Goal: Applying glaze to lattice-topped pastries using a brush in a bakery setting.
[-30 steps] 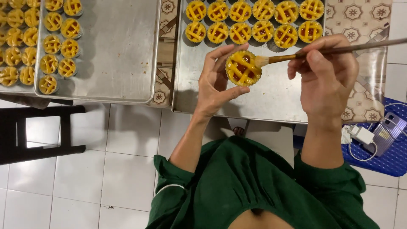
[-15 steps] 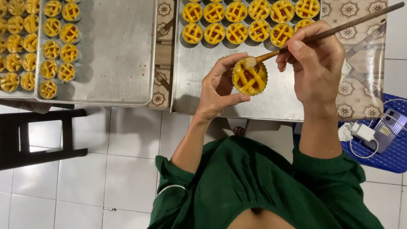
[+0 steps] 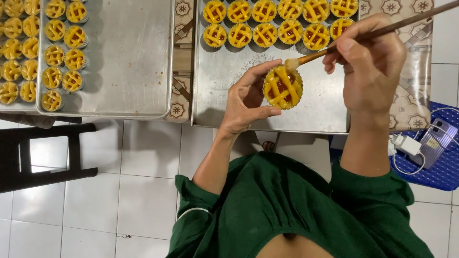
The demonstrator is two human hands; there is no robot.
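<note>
Lattice tart brushed above a metal tray, over a white tiled floor.
The tart point(image 3: 282, 87) is pinched in the left hand point(image 3: 246, 102); a brush point(image 3: 368, 33) is gripped by the right hand point(image 3: 370, 67). Finished tarts point(image 3: 279, 21) are ranged along the tray's point(image 3: 224, 95) far edge; a black stool point(image 3: 36, 155) stands left.

Bright, even light falls from above me, laying soft shadows of my left hand point(image 3: 248, 102) toward nine o'clock on the dully gleaming metal tray point(image 3: 229, 71), everything sharp apart from slight bending at the edges.
</note>
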